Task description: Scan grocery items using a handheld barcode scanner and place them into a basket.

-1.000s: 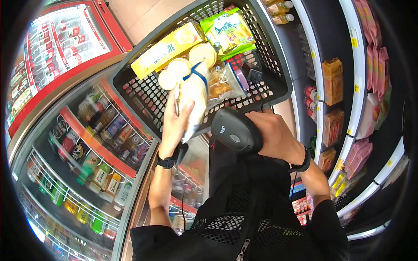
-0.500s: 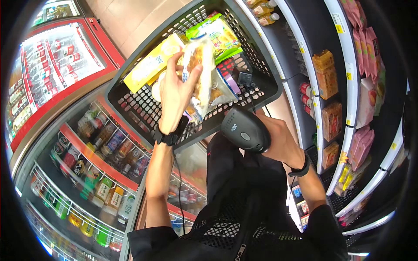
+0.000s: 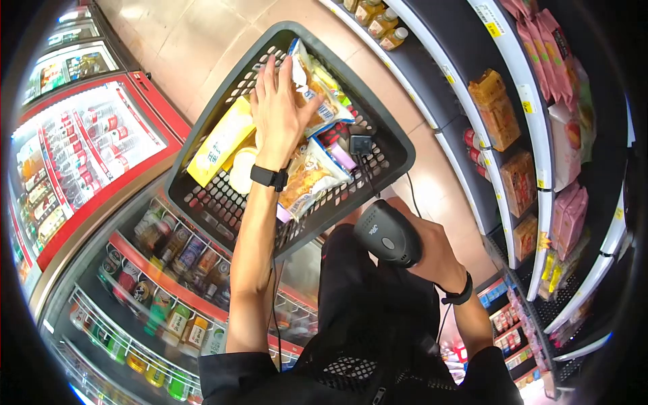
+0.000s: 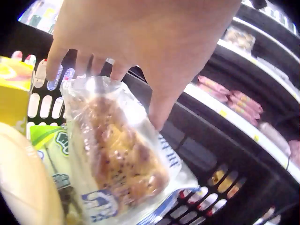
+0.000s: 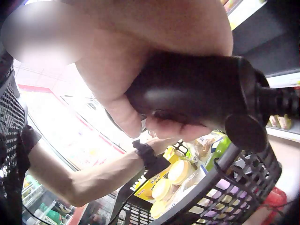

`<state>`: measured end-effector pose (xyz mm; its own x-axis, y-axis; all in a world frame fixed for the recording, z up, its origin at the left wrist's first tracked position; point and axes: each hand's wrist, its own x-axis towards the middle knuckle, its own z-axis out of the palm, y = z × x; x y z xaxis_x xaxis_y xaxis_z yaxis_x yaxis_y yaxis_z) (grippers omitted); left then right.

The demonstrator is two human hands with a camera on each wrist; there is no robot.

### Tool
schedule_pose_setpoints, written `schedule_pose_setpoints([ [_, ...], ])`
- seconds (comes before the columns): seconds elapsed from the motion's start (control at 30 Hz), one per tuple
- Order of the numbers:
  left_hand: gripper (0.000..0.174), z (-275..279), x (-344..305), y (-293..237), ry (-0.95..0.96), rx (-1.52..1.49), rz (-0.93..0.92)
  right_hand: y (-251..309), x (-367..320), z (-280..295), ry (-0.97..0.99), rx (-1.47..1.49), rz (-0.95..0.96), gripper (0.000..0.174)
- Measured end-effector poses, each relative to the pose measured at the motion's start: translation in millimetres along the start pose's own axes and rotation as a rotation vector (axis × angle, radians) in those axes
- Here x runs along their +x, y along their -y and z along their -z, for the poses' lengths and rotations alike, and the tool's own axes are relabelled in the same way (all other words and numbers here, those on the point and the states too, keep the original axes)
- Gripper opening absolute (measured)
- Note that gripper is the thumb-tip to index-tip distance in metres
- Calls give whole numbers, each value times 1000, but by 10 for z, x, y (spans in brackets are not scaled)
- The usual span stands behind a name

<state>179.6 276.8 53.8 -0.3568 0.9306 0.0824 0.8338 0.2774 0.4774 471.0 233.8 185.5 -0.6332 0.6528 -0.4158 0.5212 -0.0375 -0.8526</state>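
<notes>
My left hand (image 3: 280,118) is over the far part of the black basket (image 3: 398,145), fingers spread, thumb by a clear bag of bread (image 3: 322,108). In the left wrist view, the left hand (image 4: 140,33) has its fingers and thumb at the upper edges of that seeded bread (image 4: 122,154); whether it bears any weight cannot be told. A second bagged bread (image 3: 308,177) lies nearer. My right hand (image 3: 435,250) grips a black handheld scanner (image 3: 388,233) beside the basket's near right corner; in the right wrist view its fingers curl round the handle (image 5: 187,89).
The basket also holds a yellow box (image 3: 219,145), round pale-topped containers (image 3: 243,172), a green pack (image 4: 51,145) and a small black device (image 3: 361,143) with a cable. Glass-doored drink coolers (image 3: 179,250) stand left, snack shelves (image 3: 439,128) right. Floor tiles (image 3: 196,34) show beyond.
The left hand has moved the bread bag from the basket's middle toward its far end, and its fingers have spread. The basket appears lower in view; the right hand still grips the scanner.
</notes>
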Motion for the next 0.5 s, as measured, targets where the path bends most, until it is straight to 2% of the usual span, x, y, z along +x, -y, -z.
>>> schedule_pose_setpoints([
  [0.07, 79, -38, 28, -38, 51, 195, -43, -44, -39, 69, -38, 25, -19, 39],
  [0.1, 82, -61, 15, -13, 24, 186, -50, -45, -81, 26, -33, 34, -5, 39],
  [0.13, 83, -89, 1, 17, 31, 380, -35, -103, -37, 32, -88, 10, 31, 40],
  [0.2, 85, -23, 60, -101, 45, 403, -28, -78, -93, 106, -4, 23, -77, 43],
  [0.23, 85, -105, 67, -67, 40, 420, -26, -138, -82, 195, -15, -62, -62, 42],
  [0.27, 81, -36, 118, -213, 45, 408, -21, -139, -165, 190, 26, -103, -58, 41],
  [0.33, 75, 82, 167, -275, -27, 287, -10, -37, -160, 194, -47, 30, -13, 38],
  [0.4, 61, 178, 219, -415, -101, 235, -11, -30, -254, 228, -59, 12, -55, 38],
  [0.47, 39, 409, 475, -855, -242, 17, -185, -92, -400, 303, -99, -15, -94, 40],
  [0.5, 40, 446, 572, -964, -200, -18, -240, -156, -421, 264, -133, 25, -49, 40],
])
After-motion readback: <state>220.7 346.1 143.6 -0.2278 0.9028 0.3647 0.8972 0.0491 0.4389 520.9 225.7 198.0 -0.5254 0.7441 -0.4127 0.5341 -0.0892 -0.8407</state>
